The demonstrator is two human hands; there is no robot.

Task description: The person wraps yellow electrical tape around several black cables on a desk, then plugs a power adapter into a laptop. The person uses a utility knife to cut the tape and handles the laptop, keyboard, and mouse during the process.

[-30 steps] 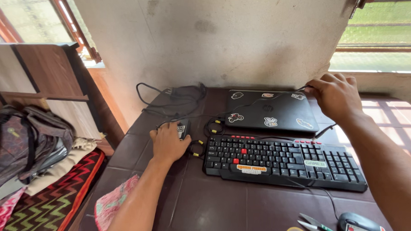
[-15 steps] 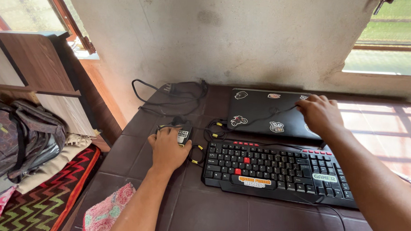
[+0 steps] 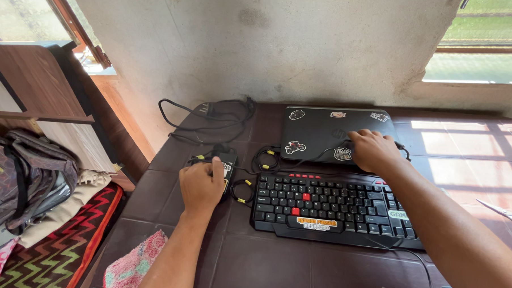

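On a dark brown table (image 3: 319, 271) lies a black keyboard (image 3: 333, 209) with a few red keys. Behind it rests a closed black laptop (image 3: 319, 132) with stickers on its lid. My left hand (image 3: 200, 184) lies on a black mouse (image 3: 226, 160) left of the keyboard, fingers curled over it. My right hand (image 3: 372, 149) rests palm down on the near right part of the laptop lid, touching a cable that runs across it.
Black cables with a power adapter (image 3: 211, 117) lie at the table's back left. A backpack (image 3: 22, 175) and a striped cloth (image 3: 53, 250) sit left of the table. A pink cloth (image 3: 132, 264) lies at the front left corner. A plaster wall and windows stand behind.
My right hand has slid from the laptop's far right corner toward the near middle of the lid. My view has shifted closer and left. The left hand stays on the mouse.
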